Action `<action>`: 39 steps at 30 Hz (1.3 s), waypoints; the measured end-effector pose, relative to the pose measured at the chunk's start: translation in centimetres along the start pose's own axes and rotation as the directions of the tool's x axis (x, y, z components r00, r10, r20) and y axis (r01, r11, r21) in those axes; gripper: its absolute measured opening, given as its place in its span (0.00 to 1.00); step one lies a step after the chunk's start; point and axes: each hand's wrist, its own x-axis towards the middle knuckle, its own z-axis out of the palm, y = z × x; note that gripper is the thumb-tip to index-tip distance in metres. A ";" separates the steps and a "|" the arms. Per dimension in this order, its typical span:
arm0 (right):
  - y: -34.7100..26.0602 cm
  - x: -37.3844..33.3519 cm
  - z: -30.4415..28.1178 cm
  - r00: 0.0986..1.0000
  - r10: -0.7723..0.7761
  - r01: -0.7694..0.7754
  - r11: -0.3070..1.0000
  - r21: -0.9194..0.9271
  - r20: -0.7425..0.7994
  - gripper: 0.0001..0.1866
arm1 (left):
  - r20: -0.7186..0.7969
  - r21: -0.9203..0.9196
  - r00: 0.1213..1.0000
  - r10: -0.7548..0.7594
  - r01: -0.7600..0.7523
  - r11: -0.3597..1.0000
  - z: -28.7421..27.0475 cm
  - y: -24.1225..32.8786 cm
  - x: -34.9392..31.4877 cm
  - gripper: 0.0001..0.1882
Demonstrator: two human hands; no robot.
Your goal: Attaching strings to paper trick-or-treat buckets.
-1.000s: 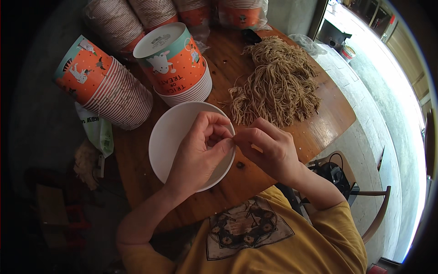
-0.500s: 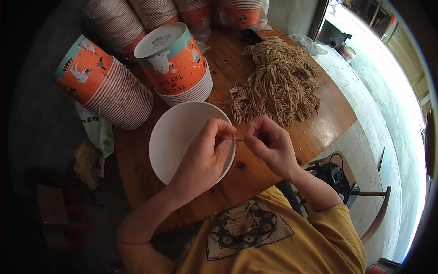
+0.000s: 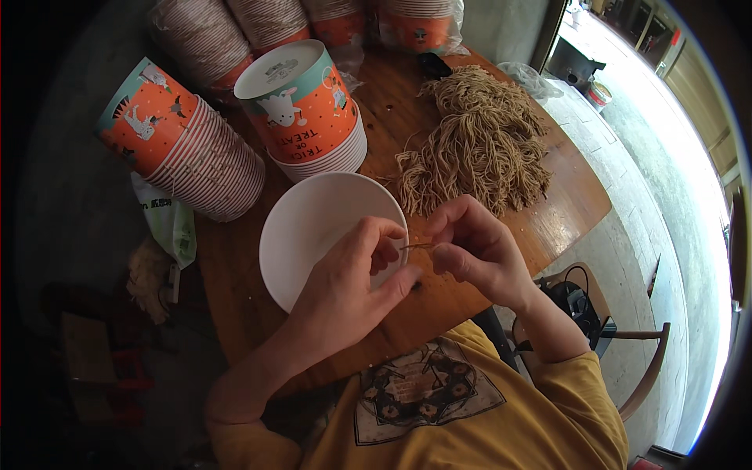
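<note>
A short piece of tan twine (image 3: pixel 415 247) stretches across the small gap between my hands. My right hand (image 3: pixel 482 254) has its thumb and fingers curled around the twine's right end. My left hand (image 3: pixel 352 274) lies over the white paper bucket (image 3: pixel 294 223), with thumb and index finger spread apart near the twine's other end. The bucket's mouth faces up toward me, and my left hand hides part of its near right rim. Beyond my right hand lies a large heap of the same tan twine (image 3: pixel 478 141) on the wooden table (image 3: pixel 572 184).
Upside-down stacks of orange-and-teal paper buckets, one upright (image 3: pixel 305 102) and one leaning (image 3: pixel 184 145), stand at the far left. Bagged stacks (image 3: pixel 204 35) line the back edge. A small black object (image 3: pixel 433 65) sits by the twine heap. A chair (image 3: pixel 646 368) is at the right.
My left thumb and index finger have come apart and let go of the twine. The right hand has shifted slightly right, its fingers a little less pinched. The bucket has barely moved.
</note>
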 end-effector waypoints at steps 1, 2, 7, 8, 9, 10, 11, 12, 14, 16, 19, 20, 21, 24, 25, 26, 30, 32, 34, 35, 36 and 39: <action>-0.5 0.1 0.0 1.000 -0.026 0.026 1.000 0.005 0.010 0.08 | 0.022 0.018 0.999 -0.026 0.025 1.000 0.0 0.4 -0.4 0.15; -0.7 0.1 0.2 0.998 -0.052 0.051 0.997 -0.059 -0.024 0.09 | 0.018 0.020 1.000 -0.026 0.025 0.999 0.0 0.7 -0.8 0.15; -1.8 0.0 1.3 0.991 -0.133 0.133 0.987 -0.091 0.009 0.08 | 0.041 0.306 0.998 -0.052 0.037 0.951 -1.8 1.2 -2.8 0.22; -1.8 0.0 1.7 0.991 -0.130 0.134 0.983 -0.124 0.040 0.08 | 0.032 0.307 0.998 -0.055 0.042 0.951 -1.9 1.1 -3.0 0.22; -1.9 0.0 2.1 0.989 -0.127 0.136 0.978 -0.158 0.071 0.07 | -0.037 0.367 0.997 0.066 -0.048 0.929 -1.8 1.0 -3.1 0.23; -2.1 -0.1 2.6 0.991 -0.104 0.122 0.963 -0.240 0.084 0.06 | -0.097 0.434 0.977 0.190 -0.130 0.892 -1.7 0.9 -3.2 0.24; -2.3 0.0 3.1 0.990 -0.106 0.125 0.963 -0.240 0.093 0.06 | -0.106 0.437 0.976 0.189 -0.125 0.891 -1.4 0.6 -3.4 0.24; -2.4 0.1 3.6 0.984 -0.114 0.151 0.937 -0.314 0.135 0.06 | -0.132 0.402 0.963 0.237 -0.166 0.900 -0.9 0.2 -3.4 0.23; -2.9 0.3 4.6 0.970 -0.139 0.208 0.901 -0.381 0.201 0.06 | -0.216 0.370 0.939 0.268 -0.176 0.912 0.4 -0.4 -3.6 0.19; -2.6 0.4 5.0 0.955 -0.207 0.271 0.901 -0.337 0.213 0.06 | -0.221 0.420 0.935 0.278 -0.166 0.892 0.5 -0.4 -3.9 0.20; -3.0 -0.2 5.5 0.951 -0.251 0.281 0.946 -0.161 0.182 0.05 | -0.228 0.511 0.914 0.334 -0.180 0.841 0.6 -0.9 -4.2 0.21; -3.2 -0.5 5.6 0.963 -0.222 0.227 0.974 -0.021 0.152 0.04 | -0.234 0.555 0.896 0.377 -0.195 0.809 0.5 -1.1 -4.4 0.21; -3.1 -0.9 5.3 0.978 -0.140 0.139 0.990 0.018 0.154 0.05 | -0.236 0.554 0.895 0.378 -0.196 0.809 0.4 -1.3 -4.6 0.21; -3.4 -1.1 5.0 0.980 -0.048 0.047 0.999 0.010 0.194 0.05 | -0.169 0.658 0.925 0.341 -0.151 0.738 -0.3 -1.3 -5.4 0.21; -3.4 -1.2 5.2 0.979 -0.050 0.049 0.999 0.010 0.196 0.05 | -0.176 0.662 0.928 0.327 -0.134 0.737 -0.5 -1.2 -5.6 0.21; -3.3 -1.4 5.4 0.973 -0.034 0.021 0.998 0.057 0.227 0.06 | -0.183 0.667 0.932 0.314 -0.117 0.736 -0.8 -1.2 -5.9 0.21; -4.4 -1.1 6.0 0.937 0.261 -0.262 0.965 -0.029 0.233 0.06 | -0.138 0.678 0.934 0.329 -0.153 0.719 -2.5 -2.2 -6.8 0.17; -5.0 -0.7 5.3 0.909 0.286 -0.312 0.949 0.039 0.304 0.09 | -0.163 0.740 0.914 0.372 -0.137 0.659 -3.6 -2.8 -7.1 0.12; -5.1 -0.8 4.0 0.883 0.235 -0.338 0.919 0.204 0.407 0.12 | -0.175 0.770 0.925 0.338 -0.086 0.633 -4.9 -3.6 -7.4 0.08; -5.1 -0.7 3.6 0.895 0.144 -0.273 0.925 0.263 0.423 0.11 | -0.181 0.787 0.925 0.335 -0.068 0.613 -5.7 -4.1 -7.7 0.08; -5.1 -0.6 3.3 0.900 0.051 -0.208 0.923 0.324 0.432 0.11 | -0.200 0.781 0.931 0.304 -0.036 0.623 -6.6 -4.8 -8.0 0.08; -4.9 -0.2 1.6 0.894 -0.200 -0.026 0.870 0.492 0.401 0.09 | -0.264 0.745 0.903 0.339 -0.033 0.667 -9.3 -7.2 -7.3 0.09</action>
